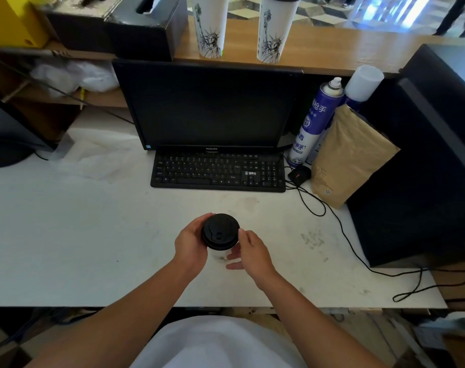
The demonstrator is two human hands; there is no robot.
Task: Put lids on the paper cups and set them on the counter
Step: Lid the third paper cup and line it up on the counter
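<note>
A white paper cup (220, 254) stands on the white desk (66, 235) in front of me, capped by a black lid (220, 231). My left hand (190, 244) wraps the left side of the lid and cup. My right hand (250, 251) holds the right side, thumb on the lid's rim, fingers around the cup wall. Two tall white cups with statue prints, one at the left (209, 26) and one at the right (275, 29), stand on the wooden counter (332, 49) behind the monitor; their tops are cut off by the frame.
A black monitor (210, 104) and keyboard (218, 170) sit beyond the cup. To the right are a mouse (299, 175), spray cans (315, 120), a brown paper bag (351, 158), a black box (422, 166) and trailing cables (358, 251). A tissue box (146, 25) stands on the counter.
</note>
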